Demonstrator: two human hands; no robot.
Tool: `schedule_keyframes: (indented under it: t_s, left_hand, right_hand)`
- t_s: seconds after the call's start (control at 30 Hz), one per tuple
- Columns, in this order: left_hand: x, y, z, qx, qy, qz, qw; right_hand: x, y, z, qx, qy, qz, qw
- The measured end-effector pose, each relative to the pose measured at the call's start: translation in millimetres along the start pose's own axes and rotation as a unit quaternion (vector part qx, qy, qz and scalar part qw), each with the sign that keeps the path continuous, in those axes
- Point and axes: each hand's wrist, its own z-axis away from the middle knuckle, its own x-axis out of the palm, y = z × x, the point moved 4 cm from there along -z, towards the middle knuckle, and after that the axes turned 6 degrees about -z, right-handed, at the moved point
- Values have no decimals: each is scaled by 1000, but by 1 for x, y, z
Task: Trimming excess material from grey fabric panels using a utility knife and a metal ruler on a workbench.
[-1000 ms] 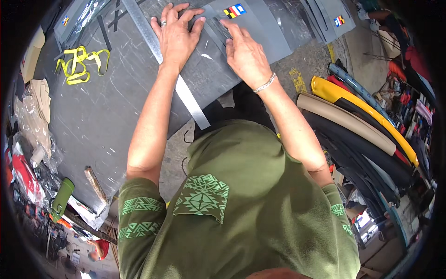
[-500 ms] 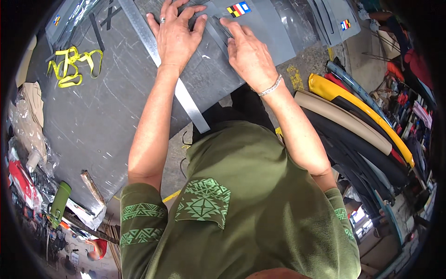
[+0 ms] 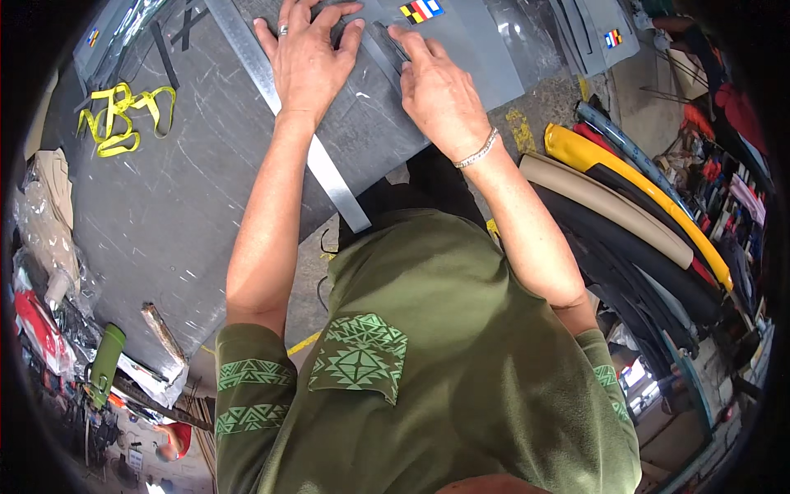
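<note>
Left hand [image 3: 309, 58] lies flat, fingers spread, pressing the grey sheet [image 3: 461, 49] beside the steel ruler [image 3: 321, 169] on the worktop [image 3: 164, 206]. Right hand [image 3: 436, 90] has slid closer to the left since earlier; its grip pinches a thin tool [image 3: 387, 37], so marking seems underway.

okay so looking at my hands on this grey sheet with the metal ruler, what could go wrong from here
The left hand lies flat beside the metal ruler, whose end sticks out past the table edge; a bump from the body could shift it. The right hand presses a grey sheet near the left fingers; if it holds a blade, which is hidden, they could be nicked.
</note>
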Motion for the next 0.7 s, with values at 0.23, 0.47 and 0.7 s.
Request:
schedule_keyframes:
  t_s: [0.23, 0.47, 0.7]
  left_hand:
    - [-1, 1, 0, -4, -1, -2, 1000]
    - [0, 1, 0, 1, 2, -12, 1000]
    - [1, -2, 0, 6, 9, -11, 1000]
  right_hand:
    - [6, -5, 2, 45, -19, 1, 999]
    - [7, -5, 1, 14, -3, 15, 1000]
    - [8, -5, 1, 22, -7, -1, 1000]
